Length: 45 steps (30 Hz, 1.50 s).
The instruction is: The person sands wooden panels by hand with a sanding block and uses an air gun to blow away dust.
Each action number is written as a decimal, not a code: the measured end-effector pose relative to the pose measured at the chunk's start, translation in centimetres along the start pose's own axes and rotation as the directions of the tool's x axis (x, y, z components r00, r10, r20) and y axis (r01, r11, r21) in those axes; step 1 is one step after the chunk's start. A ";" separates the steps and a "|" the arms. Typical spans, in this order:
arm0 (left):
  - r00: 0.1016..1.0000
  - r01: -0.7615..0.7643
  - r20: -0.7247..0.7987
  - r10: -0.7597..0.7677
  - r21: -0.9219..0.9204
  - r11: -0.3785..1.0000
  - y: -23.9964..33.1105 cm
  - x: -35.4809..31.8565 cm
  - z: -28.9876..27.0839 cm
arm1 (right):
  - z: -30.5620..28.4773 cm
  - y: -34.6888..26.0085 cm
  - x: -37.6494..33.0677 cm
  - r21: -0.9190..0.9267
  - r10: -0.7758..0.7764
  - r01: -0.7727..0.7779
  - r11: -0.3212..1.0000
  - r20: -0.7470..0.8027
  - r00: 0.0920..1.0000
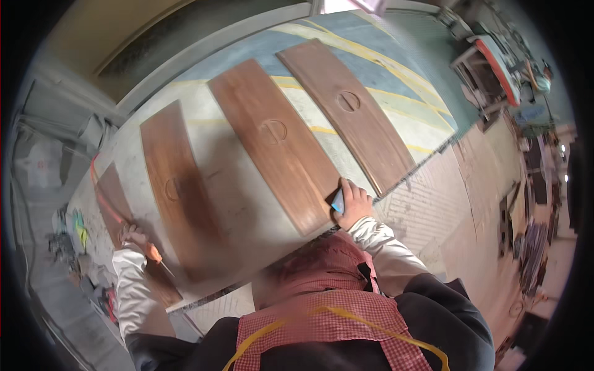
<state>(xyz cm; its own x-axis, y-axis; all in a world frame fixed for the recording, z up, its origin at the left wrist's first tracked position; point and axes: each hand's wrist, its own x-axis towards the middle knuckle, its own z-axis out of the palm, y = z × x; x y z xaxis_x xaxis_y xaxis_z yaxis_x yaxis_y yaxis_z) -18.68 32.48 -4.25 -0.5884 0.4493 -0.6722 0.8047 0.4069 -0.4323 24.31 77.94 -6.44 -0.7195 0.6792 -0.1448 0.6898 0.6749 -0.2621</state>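
Note:
My left hand (132, 235) is closed around an orange air blow gun (153, 252), its thin metal nozzle pointing down toward the near edge of the table. A red hose (106, 201) runs up from that hand. My right hand (356, 204) grips a small block with a light blue face and a dark underside, like a sanding block (338, 202), at the near right corner of a brown wooden panel (278, 148). Farther right lies another wooden panel (348, 111). To the left are a third panel (176, 179) and a partly covered narrow panel (111, 195) under my left arm. Round grooved marks show on three panels.
The panels lie on a worn table (396, 123) painted white, blue and yellow. Cardboard (427, 191) covers floor at the right. A red-topped cart (495, 71) stands at the far right, with a person (542, 80) near it. Stacked boards (535, 253) lean beyond.

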 end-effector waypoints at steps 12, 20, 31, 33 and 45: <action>0.215 -0.799 -0.934 0.285 -0.001 0.601 34.0 10.3 -31.6 | -2.7 8.0 -3.1 0.035 0.276 -0.280 0.959 -0.326 0.904; 0.571 -0.219 -0.809 -0.141 -0.315 0.923 49.0 18.6 -40.6 | -1.8 8.5 3.7 0.019 0.160 -0.158 0.987 -0.147 0.976; 0.700 -0.196 -0.712 -0.053 -0.264 0.944 50.7 17.2 -41.4 | -1.2 13.7 7.8 -0.022 0.418 -0.440 0.898 -0.277 0.865; 0.706 -0.209 -0.707 -0.053 -0.279 0.937 50.8 16.7 -41.8 | 2.3 8.2 3.8 -0.111 0.174 -0.185 0.976 -0.097 0.980; 0.681 -0.186 -0.729 -0.066 -0.260 0.948 50.5 17.5 -41.4 | -2.2 8.4 5.8 -0.014 0.284 -0.283 0.959 0.044 0.958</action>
<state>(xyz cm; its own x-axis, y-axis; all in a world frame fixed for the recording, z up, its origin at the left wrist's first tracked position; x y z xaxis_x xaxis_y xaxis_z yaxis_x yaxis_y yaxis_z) 8.41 93.79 -13.00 -0.5117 0.8591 0.0090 0.8514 0.5085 -0.1284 26.11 88.23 -7.40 -0.4970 0.8293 -0.2555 0.8665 0.4588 -0.1966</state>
